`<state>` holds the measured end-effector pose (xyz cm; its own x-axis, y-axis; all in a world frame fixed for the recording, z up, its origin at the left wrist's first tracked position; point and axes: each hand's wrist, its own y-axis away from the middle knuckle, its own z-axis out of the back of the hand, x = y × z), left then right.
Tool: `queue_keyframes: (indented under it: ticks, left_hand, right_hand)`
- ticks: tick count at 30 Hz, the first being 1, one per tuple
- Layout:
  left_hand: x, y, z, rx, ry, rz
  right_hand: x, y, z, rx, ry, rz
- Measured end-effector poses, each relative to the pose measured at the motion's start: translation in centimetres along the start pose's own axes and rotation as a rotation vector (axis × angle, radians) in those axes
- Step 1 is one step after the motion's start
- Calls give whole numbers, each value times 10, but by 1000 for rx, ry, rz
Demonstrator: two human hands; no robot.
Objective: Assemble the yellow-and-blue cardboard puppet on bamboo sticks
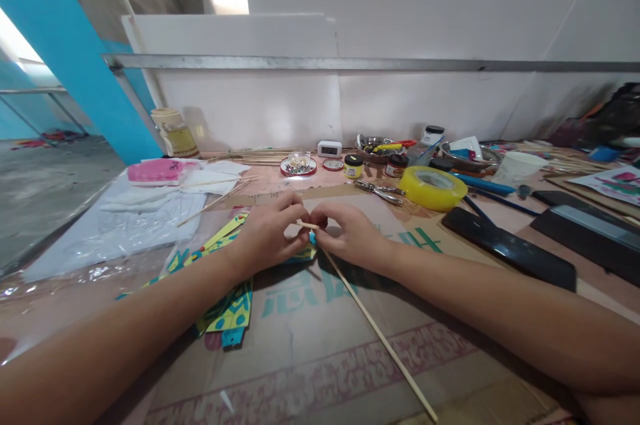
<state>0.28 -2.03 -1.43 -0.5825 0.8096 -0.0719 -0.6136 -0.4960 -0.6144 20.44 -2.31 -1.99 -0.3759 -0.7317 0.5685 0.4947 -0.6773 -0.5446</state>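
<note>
My left hand (273,228) and my right hand (350,232) meet over the cardboard, with thumbs and fingers pinched together. Between the fingertips shows a short length of thin wooden stick (306,225). From my right fingertips a long thin wooden stick (377,332) slants down toward the near edge. A small blue bit (313,238) peeks out where the fingertips meet; its kind cannot be made out. Under my left hand and forearm lies a painted yellow-and-blue cut-out (235,308), partly hidden. The exact grip points are covered by the fingers.
A yellow tape roll (433,188), pliers (380,192), paint jars (353,166) and a dish of beads (299,166) stand behind my hands. A black glossy case (510,248) lies right. White sheets with a pink packet (157,172) are left.
</note>
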Motion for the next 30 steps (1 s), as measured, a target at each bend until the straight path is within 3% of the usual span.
queue_keyframes:
  ticks: [13, 18, 30]
  left_hand:
    - [-2, -2, 0, 26, -25, -20]
    - [-2, -1, 0, 34, -45, -33]
    - [-1, 0, -6, -109, -125, -12]
  right_hand:
    - [-5, 0, 0, -41, 311, 239]
    - [-6, 0, 0, -45, 323, 226]
    - [-7, -1, 0, -91, 265, 161]
